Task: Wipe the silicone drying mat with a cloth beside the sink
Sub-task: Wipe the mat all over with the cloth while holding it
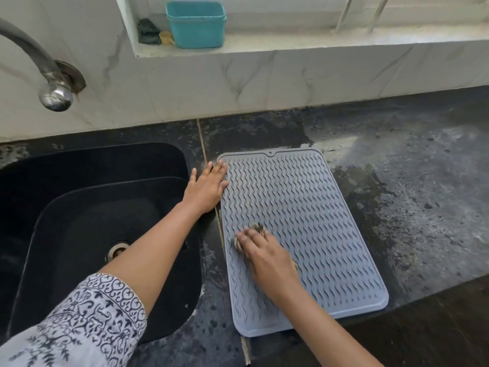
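Note:
A grey silicone drying mat [312,223] with wavy ridges lies flat on the dark stone counter, just right of the sink. My left hand [207,188] lies flat with straight fingers, pressing on the mat's far left edge. My right hand [267,256] presses a small bunched grey-brown cloth [258,229] onto the mat's left middle part. Most of the cloth is hidden under the fingers, which curl over it.
A black sink [87,234] with a drain sits to the left, under a metal tap [53,88] on the tiled wall. The counter [412,186] right of the mat looks wet and streaked. A teal tub [197,23] stands on the window ledge.

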